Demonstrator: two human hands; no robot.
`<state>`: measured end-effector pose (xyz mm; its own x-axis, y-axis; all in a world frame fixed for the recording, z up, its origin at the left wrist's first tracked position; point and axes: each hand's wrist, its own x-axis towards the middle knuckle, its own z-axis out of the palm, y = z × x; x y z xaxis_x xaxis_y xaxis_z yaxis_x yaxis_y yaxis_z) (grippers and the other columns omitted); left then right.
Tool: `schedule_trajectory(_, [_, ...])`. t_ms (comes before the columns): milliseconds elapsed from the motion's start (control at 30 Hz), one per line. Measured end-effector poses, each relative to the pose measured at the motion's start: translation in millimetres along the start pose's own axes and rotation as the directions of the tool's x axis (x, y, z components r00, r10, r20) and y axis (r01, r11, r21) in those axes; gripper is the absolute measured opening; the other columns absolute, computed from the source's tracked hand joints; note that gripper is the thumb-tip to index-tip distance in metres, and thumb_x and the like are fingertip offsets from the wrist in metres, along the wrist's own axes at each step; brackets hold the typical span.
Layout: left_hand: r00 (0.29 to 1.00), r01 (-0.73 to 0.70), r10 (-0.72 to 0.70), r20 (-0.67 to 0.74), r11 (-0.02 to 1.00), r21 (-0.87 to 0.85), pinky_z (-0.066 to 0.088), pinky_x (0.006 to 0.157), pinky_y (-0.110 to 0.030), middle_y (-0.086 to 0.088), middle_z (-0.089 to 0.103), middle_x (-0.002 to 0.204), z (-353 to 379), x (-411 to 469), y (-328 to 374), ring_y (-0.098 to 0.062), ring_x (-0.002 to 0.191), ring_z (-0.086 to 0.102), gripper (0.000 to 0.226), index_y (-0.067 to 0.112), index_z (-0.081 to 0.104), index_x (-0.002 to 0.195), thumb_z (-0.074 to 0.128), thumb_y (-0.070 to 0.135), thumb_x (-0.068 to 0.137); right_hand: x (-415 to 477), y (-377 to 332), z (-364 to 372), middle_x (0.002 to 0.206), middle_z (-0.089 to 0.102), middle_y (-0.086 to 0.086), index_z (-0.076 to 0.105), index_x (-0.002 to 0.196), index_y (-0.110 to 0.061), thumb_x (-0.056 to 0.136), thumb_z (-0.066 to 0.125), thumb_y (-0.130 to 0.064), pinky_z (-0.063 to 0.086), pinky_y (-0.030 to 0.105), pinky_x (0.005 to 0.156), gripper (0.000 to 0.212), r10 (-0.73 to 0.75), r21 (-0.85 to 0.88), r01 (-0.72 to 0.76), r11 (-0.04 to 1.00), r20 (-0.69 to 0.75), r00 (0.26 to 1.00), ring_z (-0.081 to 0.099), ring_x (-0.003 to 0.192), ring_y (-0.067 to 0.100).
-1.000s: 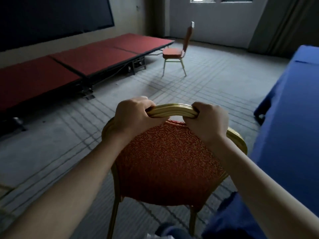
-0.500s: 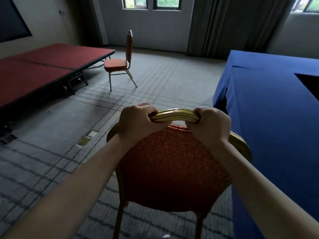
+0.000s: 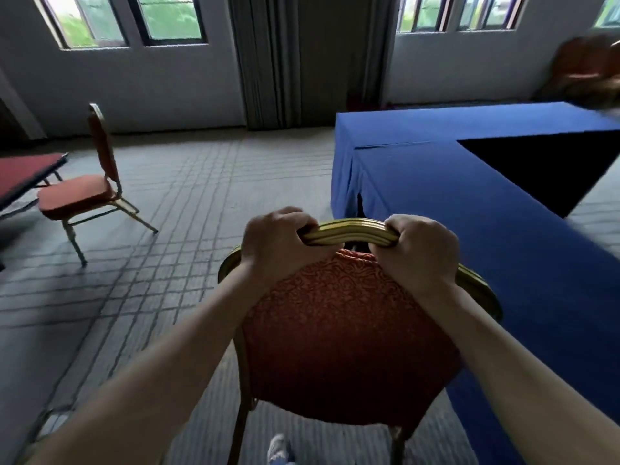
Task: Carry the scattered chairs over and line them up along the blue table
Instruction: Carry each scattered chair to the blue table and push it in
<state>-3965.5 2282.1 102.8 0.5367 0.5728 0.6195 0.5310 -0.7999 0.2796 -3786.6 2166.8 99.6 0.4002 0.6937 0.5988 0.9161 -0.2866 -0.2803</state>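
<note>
A red-upholstered chair [image 3: 345, 344] with a gold frame fills the lower middle, its back toward me. My left hand [image 3: 273, 245] and my right hand [image 3: 419, 253] both grip the gold top rail of its backrest. The blue-clothed table [image 3: 453, 203] runs along the right, its near side just beside the held chair. A second matching chair [image 3: 79, 193] stands alone on the carpet at the left, side-on, facing left.
A red stage platform [image 3: 23, 174] pokes in at the left edge beside the second chair. More red chairs [image 3: 587, 67], blurred, sit at the far right behind the table. Grey curtains [image 3: 268, 62] and windows line the far wall. Grey carpet lies between chairs and table.
The view has swung to the right with the chair still held in both hands. The blue table now takes up more of the right side, and the far chair and stage slid to the left.
</note>
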Motion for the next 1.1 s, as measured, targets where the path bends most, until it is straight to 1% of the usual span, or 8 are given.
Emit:
schedule_trajectory(100, [0.996, -0.087, 0.089, 0.026, 0.993, -0.078, 0.050, 0.053, -0.030, 0.011, 0.066, 0.072, 34.9, 60.8, -40.2, -0.009, 0.061, 0.061, 0.043, 0.026, 0.072, 0.074, 0.069, 0.067, 0.065, 44.4, 2.6, 34.6, 0.056, 0.059, -0.006, 0.065, 0.064, -0.019, 0.078, 0.064, -0.033, 0.026, 0.023, 0.048, 0.020, 0.099, -0.040, -0.099, 0.994, -0.021, 0.995, 0.051, 0.051, 0.015])
schedule_trajectory(233, [0.975, -0.208, 0.219, 0.048, 0.963, -0.173, 0.043, 0.047, -0.023, 0.012, 0.064, 0.069, 85.2, 135.5, -85.8, -0.007, 0.058, 0.058, 0.045, 0.026, 0.073, 0.074, 0.063, 0.069, 0.067, 100.1, 12.2, 79.0, 0.056, 0.058, -0.007, 0.064, 0.064, -0.019, 0.077, 0.062, -0.030, 0.027, 0.023, 0.048, 0.017, 0.199, -0.049, -0.200, 0.979, -0.020, 0.980, 0.052, 0.053, 0.013])
schedule_trajectory(467, [0.932, -0.308, 0.350, 0.091, 0.901, -0.306, 0.036, 0.046, -0.022, 0.013, 0.055, 0.065, 181.4, 263.0, -146.2, -0.008, 0.056, 0.053, 0.041, 0.024, 0.069, 0.071, 0.070, 0.065, 0.065, 195.9, 44.0, 161.7, 0.054, 0.055, -0.006, 0.060, 0.061, -0.018, 0.079, 0.053, -0.037, 0.036, 0.026, 0.046, 0.027, 0.286, -0.111, -0.295, 0.949, -0.091, 0.954, 0.049, 0.051, 0.014])
schedule_trajectory(600, [0.918, -0.338, 0.388, 0.082, 0.874, -0.349, 0.030, 0.047, -0.019, 0.017, 0.046, 0.064, 236.5, 329.5, -170.9, -0.005, 0.054, 0.046, 0.040, 0.025, 0.068, 0.070, 0.069, 0.065, 0.066, 255.5, 72.4, 204.5, 0.052, 0.051, -0.008, 0.056, 0.058, -0.020, 0.080, 0.059, -0.030, 0.029, 0.023, 0.045, 0.024, 0.308, -0.151, -0.322, 0.935, -0.111, 0.945, 0.047, 0.050, 0.014])
schedule_trajectory(667, [0.908, -0.342, 0.408, 0.096, 0.854, -0.392, 0.025, 0.049, -0.013, 0.018, 0.045, 0.065, 263.9, 363.7, -183.2, -0.003, 0.055, 0.043, 0.039, 0.025, 0.068, 0.071, 0.070, 0.064, 0.066, 285.0, 84.9, 225.4, 0.051, 0.048, -0.009, 0.053, 0.057, -0.021, 0.080, 0.059, -0.030, 0.023, 0.021, 0.046, 0.026, 0.341, -0.183, -0.359, 0.915, -0.122, 0.932, 0.045, 0.048, 0.014])
schedule_trajectory(767, [0.891, -0.369, 0.444, 0.097, 0.830, -0.418, 0.023, 0.050, -0.011, 0.019, 0.045, 0.064, 284.9, 391.6, -186.1, -0.003, 0.055, 0.042, 0.037, 0.024, 0.069, 0.071, 0.075, 0.060, 0.065, 306.0, 91.6, 233.1, 0.049, 0.045, -0.009, 0.054, 0.055, -0.020, 0.081, 0.063, -0.028, 0.015, 0.018, 0.046, 0.028, 0.376, -0.232, -0.402, 0.886, -0.149, 0.914, 0.040, 0.045, 0.011])
schedule_trajectory(900, [0.852, -0.413, 0.518, 0.080, 0.757, -0.507, 0.024, 0.050, -0.011, 0.017, 0.044, 0.062, 328.8, 439.5, -189.7, -0.004, 0.054, 0.042, 0.037, 0.023, 0.069, 0.069, 0.071, 0.061, 0.067, 338.9, 109.9, 254.4, 0.049, 0.048, -0.008, 0.056, 0.055, -0.019, 0.078, 0.066, -0.027, 0.015, 0.018, 0.044, 0.026, 0.450, -0.303, -0.488, 0.819, -0.189, 0.873, 0.041, 0.045, 0.012])
schedule_trajectory(1100, [0.774, -0.470, 0.632, 0.049, 0.623, -0.625, 0.029, 0.050, -0.019, 0.016, 0.046, 0.061, 402.0, 503.3, -191.0, -0.004, 0.053, 0.042, 0.037, 0.023, 0.069, 0.067, 0.074, 0.060, 0.069, 379.1, 141.2, 291.2, 0.050, 0.048, -0.008, 0.054, 0.054, -0.020, 0.076, 0.069, -0.029, 0.025, 0.022, 0.043, 0.028, 0.532, -0.334, -0.599, 0.728, -0.277, 0.800, 0.044, 0.047, 0.015])
